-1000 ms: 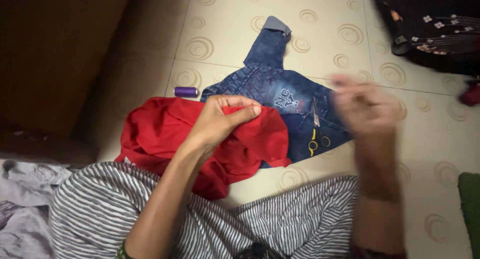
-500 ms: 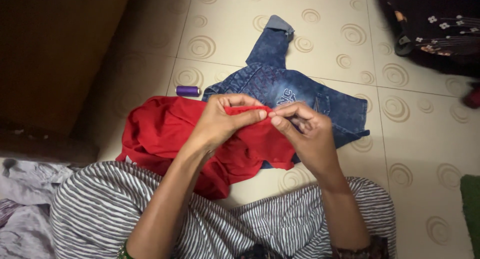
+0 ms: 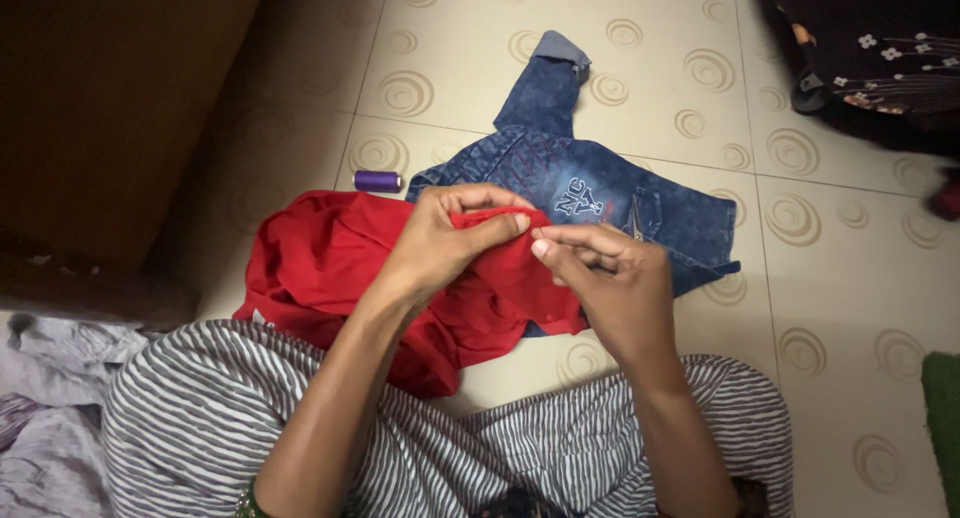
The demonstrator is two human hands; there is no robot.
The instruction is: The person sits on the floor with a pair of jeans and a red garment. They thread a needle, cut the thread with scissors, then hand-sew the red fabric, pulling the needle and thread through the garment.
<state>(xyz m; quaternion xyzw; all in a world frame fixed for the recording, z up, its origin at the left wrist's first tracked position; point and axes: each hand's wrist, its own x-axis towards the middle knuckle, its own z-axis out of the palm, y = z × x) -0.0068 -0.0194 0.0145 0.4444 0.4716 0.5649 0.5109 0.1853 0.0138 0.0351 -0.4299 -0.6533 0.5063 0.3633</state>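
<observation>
A red garment [image 3: 320,268] lies across my lap and the tiled floor. My left hand [image 3: 450,233] pinches a raised fold of it between thumb and fingers. My right hand [image 3: 605,278] is closed right beside that fold, fingertips pressed together at the red cloth's edge; whatever small thing they pinch is too small to see. A blue denim jacket [image 3: 590,168] lies spread on the floor just beyond both hands, one sleeve pointing away from me.
A purple thread spool [image 3: 378,181] lies on the floor left of the jacket. Dark patterned cloth [image 3: 880,58] sits at the top right, grey cloth [image 3: 50,368] at the lower left. A dark wooden surface [image 3: 110,98] fills the left side.
My right hand came down from a raised, blurred position at the right and now meets the left hand at the red fold. The left hand kept its grip.
</observation>
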